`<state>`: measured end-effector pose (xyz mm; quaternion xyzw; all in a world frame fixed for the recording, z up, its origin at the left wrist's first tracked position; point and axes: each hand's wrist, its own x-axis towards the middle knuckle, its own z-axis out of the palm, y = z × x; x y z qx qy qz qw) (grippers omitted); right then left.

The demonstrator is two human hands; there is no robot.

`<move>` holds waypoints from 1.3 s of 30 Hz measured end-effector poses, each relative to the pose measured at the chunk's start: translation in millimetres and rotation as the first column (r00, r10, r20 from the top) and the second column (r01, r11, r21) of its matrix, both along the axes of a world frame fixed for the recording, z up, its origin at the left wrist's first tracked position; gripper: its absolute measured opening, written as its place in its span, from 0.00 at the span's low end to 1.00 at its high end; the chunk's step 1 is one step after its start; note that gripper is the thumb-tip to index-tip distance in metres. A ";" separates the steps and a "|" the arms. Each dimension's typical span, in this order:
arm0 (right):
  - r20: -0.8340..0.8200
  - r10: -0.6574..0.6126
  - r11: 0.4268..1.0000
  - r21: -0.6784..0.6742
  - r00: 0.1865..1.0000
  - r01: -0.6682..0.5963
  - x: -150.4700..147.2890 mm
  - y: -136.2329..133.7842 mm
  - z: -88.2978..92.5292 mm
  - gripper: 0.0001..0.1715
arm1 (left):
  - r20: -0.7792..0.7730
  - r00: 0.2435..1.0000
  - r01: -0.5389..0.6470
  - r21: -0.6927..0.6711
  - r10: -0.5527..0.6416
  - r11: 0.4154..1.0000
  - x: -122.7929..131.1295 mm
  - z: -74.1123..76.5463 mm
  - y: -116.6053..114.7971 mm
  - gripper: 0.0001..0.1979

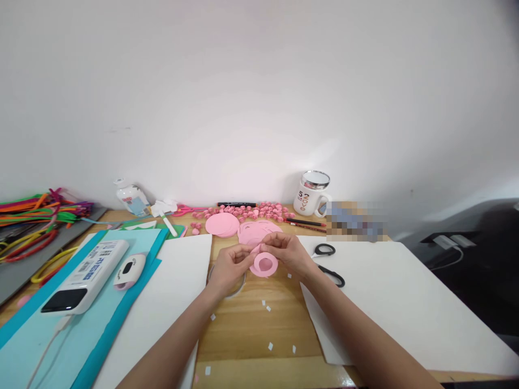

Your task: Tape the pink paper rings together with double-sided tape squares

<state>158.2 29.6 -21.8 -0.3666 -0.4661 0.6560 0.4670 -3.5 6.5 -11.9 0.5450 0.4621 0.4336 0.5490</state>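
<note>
My left hand point(230, 266) and my right hand point(286, 252) meet over the wooden desk point(259, 324). Both pinch a pink paper spiral strip point(264, 264), which curls into a loose ring below my right fingers. Just behind them lies a stack of pink paper discs point(222, 223) and a cut pink spiral sheet point(255, 231). A row of small pink rolled paper roses point(259, 211) runs along the back of the desk. Black-handled scissors point(329, 263) lie on white paper, right of my right wrist.
White sheets point(405, 302) flank the hands, with blue sheets point(48, 335) at left bearing a white power bank point(87, 275) and a small device point(130, 268). Coloured pipe cleaners point(36, 216), a bottle point(132, 199), a mug point(311, 194), pens point(306, 223) and small white scraps point(267, 309) are around.
</note>
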 end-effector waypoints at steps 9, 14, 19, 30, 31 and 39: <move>0.062 -0.040 0.999 0.033 0.997 0.038 0.2 -1.4 2.6 0.15 | 0.028 1.000 -0.003 -0.040 0.004 0.999 0.3 2.4 -0.8 0.16; 0.088 -0.010 0.999 0.054 0.996 0.005 -0.5 -1.0 0.8 0.14 | 0.038 0.999 -0.010 -0.048 0.011 0.999 -1.1 2.7 0.4 0.17; 0.062 0.012 0.998 0.054 0.998 -0.015 0.2 0.8 -2.2 0.15 | 0.025 1.000 -0.018 -0.048 0.019 0.999 -1.0 3.3 0.6 0.18; 0.039 -0.019 1.000 0.008 0.999 0.019 -0.6 -1.1 3.5 0.15 | 0.046 0.999 0.019 -0.049 -0.017 0.999 -0.4 2.2 0.3 0.17; 0.043 -0.033 0.999 0.017 0.999 0.032 -0.7 -0.6 3.2 0.15 | 0.052 0.998 0.022 -0.050 -0.019 0.999 -0.5 1.6 0.4 0.17; 0.076 -0.044 0.999 0.032 0.996 0.041 -0.5 -0.6 2.3 0.15 | 0.061 0.998 0.006 -0.062 -0.002 0.998 -1.0 1.3 1.3 0.16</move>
